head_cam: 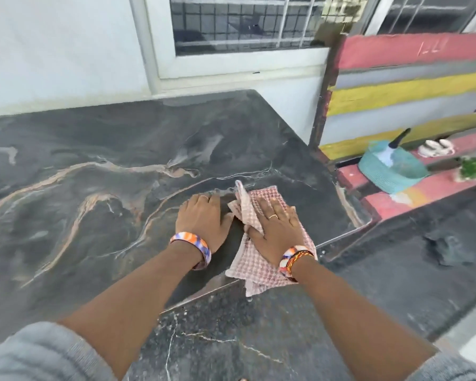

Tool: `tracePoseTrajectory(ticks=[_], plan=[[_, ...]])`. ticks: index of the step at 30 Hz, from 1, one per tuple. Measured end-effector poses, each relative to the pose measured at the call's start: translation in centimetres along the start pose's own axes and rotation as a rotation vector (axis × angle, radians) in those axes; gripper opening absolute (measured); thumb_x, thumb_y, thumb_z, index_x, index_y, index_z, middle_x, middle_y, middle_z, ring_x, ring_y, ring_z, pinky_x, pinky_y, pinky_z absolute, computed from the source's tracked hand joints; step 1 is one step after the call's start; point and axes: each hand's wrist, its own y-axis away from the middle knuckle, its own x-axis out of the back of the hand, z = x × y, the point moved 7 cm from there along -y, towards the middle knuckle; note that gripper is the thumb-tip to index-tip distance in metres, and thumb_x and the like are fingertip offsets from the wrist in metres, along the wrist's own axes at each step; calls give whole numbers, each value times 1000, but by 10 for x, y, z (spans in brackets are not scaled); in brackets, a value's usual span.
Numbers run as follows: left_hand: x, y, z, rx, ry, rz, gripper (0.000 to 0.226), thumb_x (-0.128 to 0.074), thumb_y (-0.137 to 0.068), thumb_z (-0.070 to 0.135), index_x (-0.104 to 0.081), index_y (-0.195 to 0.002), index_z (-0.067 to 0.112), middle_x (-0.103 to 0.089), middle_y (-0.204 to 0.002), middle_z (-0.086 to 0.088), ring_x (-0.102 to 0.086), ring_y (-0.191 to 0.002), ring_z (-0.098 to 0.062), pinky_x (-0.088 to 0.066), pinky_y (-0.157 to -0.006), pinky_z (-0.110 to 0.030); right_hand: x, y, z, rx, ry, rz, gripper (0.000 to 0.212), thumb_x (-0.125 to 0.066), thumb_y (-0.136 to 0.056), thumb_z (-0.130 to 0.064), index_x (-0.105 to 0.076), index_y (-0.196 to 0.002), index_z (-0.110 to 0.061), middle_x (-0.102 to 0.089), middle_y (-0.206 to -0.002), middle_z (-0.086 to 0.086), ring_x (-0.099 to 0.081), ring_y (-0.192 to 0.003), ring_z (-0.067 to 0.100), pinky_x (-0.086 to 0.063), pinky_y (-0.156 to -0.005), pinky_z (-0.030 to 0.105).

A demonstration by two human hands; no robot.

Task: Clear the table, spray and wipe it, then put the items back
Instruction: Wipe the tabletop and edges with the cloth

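Observation:
A dark marble table [94,166] with orange and white veins fills the left and middle of the head view. A pink-and-white checked cloth [249,266] lies crumpled near the table's right front corner. My right hand [278,226] presses flat on top of the cloth, fingers spread. Just to its left, my left hand [202,220] rests palm down on the bare marble, holding nothing. Both wrists wear colourful bangles.
A striped pink, yellow and grey bench [407,86] stands to the right. On its seat lie a teal mat [390,171] with a knife [390,152], a small green plant [471,167] and a white object [434,148]. A wall and a window [242,23] are behind the table.

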Motion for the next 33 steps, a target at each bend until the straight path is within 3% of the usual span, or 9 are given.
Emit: tracePoseTrajectory(ticks=[6, 12, 19, 27, 33], plan=[[-17, -61, 66, -96, -8, -26, 47, -41, -91, 41, -47, -126, 10, -52, -133, -10, -42, -126, -28, -33, -104, -37, 21, -8, 141, -400, -31, 36, 65, -21, -92, -53, -10, -149, -24, -5, -159, -7, -1, -146, 20, 2, -114, 57], [-13, -128, 56, -39, 68, 20, 44, -47, -90, 35, -50, -123, 6, -53, -131, -14, -42, -126, -32, -36, -102, -41, 25, -45, 176, -597, -32, 45, 69, -17, -92, -52, -12, -149, -14, -4, -159, 1, 1, -146, 25, 2, -115, 56], [2, -226, -7, 97, 136, 82, 47, -50, -90, 32, -50, -127, 3, -52, -132, -20, -45, -123, -38, -37, -101, -44, 40, -168, 152, -453, -1, 65, 69, -19, -94, -48, -5, -149, -9, 1, -159, 8, 5, -146, 25, 7, -116, 44], [11, -328, -83, 179, 143, 166, 45, -49, -90, 33, -52, -122, 2, -56, -124, -22, -47, -118, -40, -40, -97, -45, 61, -361, 107, -306, 0, 43, 68, -17, -96, -46, 3, -148, -9, 4, -159, 9, 5, -146, 26, 4, -117, 43], [24, -355, -126, 182, 113, 248, 43, -48, -90, 35, -54, -119, 4, -57, -122, -21, -49, -115, -40, -42, -93, -44, 78, -452, 85, -240, -20, 11, 70, -22, -95, -50, 3, -149, -12, 4, -159, 5, 4, -146, 25, 3, -119, 44]])
